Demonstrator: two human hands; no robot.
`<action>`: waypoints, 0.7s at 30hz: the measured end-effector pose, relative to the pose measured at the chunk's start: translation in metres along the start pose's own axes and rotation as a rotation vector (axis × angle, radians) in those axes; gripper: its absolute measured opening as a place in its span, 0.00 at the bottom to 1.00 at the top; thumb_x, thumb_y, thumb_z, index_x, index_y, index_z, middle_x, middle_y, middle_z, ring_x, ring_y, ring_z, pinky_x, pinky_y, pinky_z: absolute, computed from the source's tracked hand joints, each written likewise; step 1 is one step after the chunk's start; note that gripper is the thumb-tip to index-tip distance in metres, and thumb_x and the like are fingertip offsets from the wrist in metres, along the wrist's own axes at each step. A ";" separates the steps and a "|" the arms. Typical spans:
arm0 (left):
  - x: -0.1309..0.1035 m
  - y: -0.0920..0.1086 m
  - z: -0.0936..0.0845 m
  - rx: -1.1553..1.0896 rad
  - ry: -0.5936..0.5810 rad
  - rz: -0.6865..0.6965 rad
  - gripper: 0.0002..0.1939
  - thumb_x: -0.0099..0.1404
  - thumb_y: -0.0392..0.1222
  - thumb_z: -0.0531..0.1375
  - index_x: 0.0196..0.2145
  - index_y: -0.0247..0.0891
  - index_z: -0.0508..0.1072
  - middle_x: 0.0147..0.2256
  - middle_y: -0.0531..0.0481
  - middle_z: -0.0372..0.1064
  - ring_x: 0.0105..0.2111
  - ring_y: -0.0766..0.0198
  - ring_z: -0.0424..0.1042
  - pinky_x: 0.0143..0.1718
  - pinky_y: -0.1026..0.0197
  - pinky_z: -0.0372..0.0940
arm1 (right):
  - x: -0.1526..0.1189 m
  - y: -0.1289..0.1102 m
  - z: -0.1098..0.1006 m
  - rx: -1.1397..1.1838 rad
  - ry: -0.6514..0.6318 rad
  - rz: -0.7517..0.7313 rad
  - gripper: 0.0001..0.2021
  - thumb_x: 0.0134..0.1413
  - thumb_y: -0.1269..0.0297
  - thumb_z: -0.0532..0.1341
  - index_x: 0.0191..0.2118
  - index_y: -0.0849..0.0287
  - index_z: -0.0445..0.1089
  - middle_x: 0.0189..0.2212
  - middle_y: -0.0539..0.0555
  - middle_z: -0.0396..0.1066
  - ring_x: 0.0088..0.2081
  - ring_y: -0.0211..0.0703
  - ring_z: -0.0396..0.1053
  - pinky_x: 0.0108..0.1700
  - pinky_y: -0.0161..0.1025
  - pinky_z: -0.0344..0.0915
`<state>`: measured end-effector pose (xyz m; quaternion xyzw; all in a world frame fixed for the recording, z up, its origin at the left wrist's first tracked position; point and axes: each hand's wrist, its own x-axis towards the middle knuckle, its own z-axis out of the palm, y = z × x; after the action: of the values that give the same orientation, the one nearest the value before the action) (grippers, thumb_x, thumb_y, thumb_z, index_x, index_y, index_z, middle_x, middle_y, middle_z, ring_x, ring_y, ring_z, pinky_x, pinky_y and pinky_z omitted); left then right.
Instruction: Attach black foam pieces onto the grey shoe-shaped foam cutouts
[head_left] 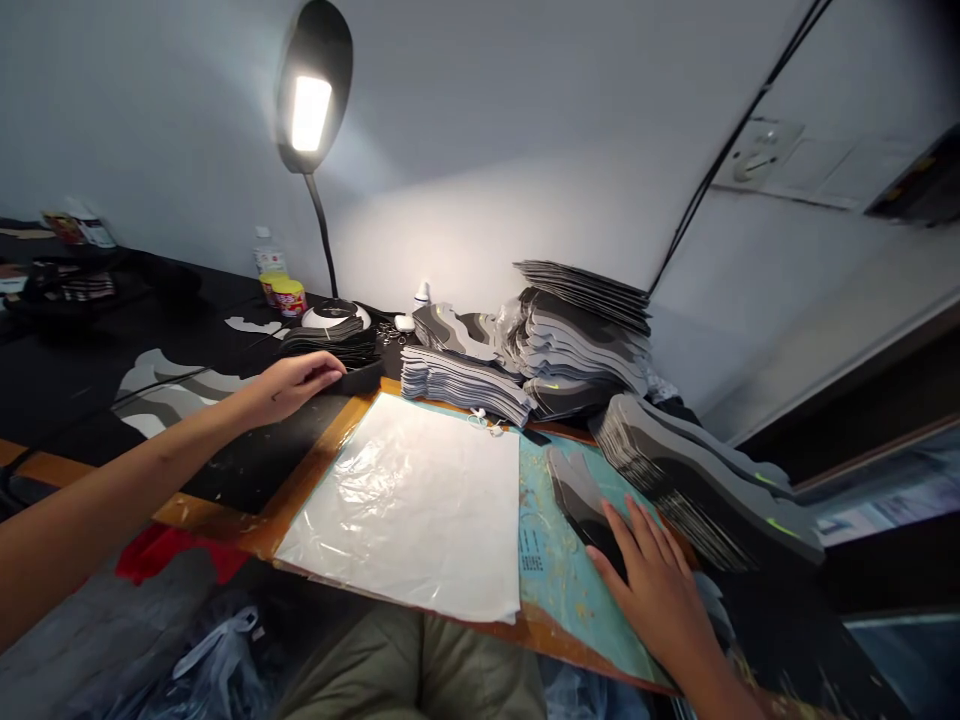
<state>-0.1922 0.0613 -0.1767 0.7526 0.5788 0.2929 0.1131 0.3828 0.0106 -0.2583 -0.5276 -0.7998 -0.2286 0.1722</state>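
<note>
My left hand [300, 385] is at the left, its fingertips pinched on the end of a flat black piece [361, 378] beside a stack of dark pieces [330, 342]. On the right, my right hand [651, 565] lies with fingers spread over a grey and black curved piece [574, 485] on the blue-green mat [551, 580]. Between the hands, a white sheet [420, 500] under clear plastic covers much of the board.
Stacks of grey curved pieces [465, 385] stand along the wall, with another pile [697, 480] at the right. A lit lamp [311, 115], a bottle [268, 250] and yellow-lidded tubs [289, 298] are at the back left. Light pieces [176, 393] lie left.
</note>
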 end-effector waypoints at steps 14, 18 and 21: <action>-0.032 0.094 0.119 0.025 -0.123 0.504 0.15 0.78 0.43 0.53 0.49 0.47 0.79 0.47 0.46 0.70 0.44 0.59 0.71 0.47 0.59 0.62 | 0.277 -0.097 -0.026 0.269 -0.473 0.110 0.21 0.78 0.55 0.56 0.70 0.46 0.67 0.58 0.51 0.56 0.61 0.30 0.58 0.70 0.25 0.59; -0.042 0.089 0.111 0.014 -0.202 0.562 0.13 0.77 0.44 0.56 0.54 0.48 0.78 0.49 0.48 0.71 0.45 0.61 0.72 0.47 0.62 0.63 | 0.295 -0.100 0.001 0.235 -0.562 0.106 0.22 0.75 0.54 0.59 0.68 0.49 0.69 0.55 0.53 0.58 0.59 0.33 0.61 0.68 0.25 0.61; -0.048 0.084 0.109 0.021 -0.230 0.551 0.14 0.75 0.45 0.59 0.55 0.49 0.77 0.50 0.48 0.71 0.46 0.60 0.72 0.47 0.63 0.63 | 0.297 -0.093 0.010 0.240 -0.597 0.076 0.23 0.74 0.48 0.60 0.67 0.48 0.70 0.54 0.52 0.59 0.58 0.33 0.62 0.66 0.24 0.62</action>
<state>-0.0702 0.0093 -0.2362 0.9108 0.3390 0.2194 0.0861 0.1822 0.2121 -0.1307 -0.5767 -0.8160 0.0387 -0.0006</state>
